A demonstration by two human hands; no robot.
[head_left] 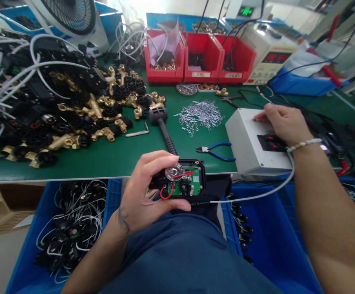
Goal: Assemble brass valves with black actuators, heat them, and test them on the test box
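My left hand (148, 190) is closed around a black open housing (182, 181) held over my lap; inside it show a green circuit board, a round metal disc and red wires. A white cable (257, 195) runs from the housing toward the right. My right hand (283, 121) rests on top of a grey-white box (251, 143) at the table's front edge, fingers stretched flat on its lid, wrist beside the box's black panel with red switches.
Blue-handled pliers (216, 151) lie left of the box. Metal clips (200, 116), a black-handled tool (162, 122), a heap of brass and black fittings (73, 114), red bins (198, 59), a power supply (271, 57) and a fan (73, 18) crowd the green table. Blue crates (70, 228) stand below.
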